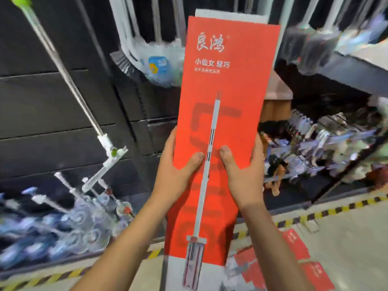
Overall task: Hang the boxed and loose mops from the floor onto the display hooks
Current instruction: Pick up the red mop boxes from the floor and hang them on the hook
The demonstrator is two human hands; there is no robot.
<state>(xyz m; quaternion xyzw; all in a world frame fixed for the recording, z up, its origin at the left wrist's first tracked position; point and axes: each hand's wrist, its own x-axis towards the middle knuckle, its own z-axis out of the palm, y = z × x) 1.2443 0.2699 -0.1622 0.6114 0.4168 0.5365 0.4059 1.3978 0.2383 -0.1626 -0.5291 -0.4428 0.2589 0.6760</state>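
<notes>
Tall red cardboard mop box point(222, 114) raised mid-frame, gripped by left hand point(178, 171), right hand point(244, 175); unhung; red boxes point(298, 248) remaining on floor, lower right.

A shop aisle for household goods; dark slatted display wall panels point(52, 106) carry a hanging steel-handled mop with white plastic head point(69, 80); plastic-wrapped brooms point(155, 66) hang above; a black wire rack of small packaged goods point(327, 148) stands right; yellow-and-black hazard tape point(327, 213) edges the pale floor, where red retail boxes point(298, 246) lie.
</notes>
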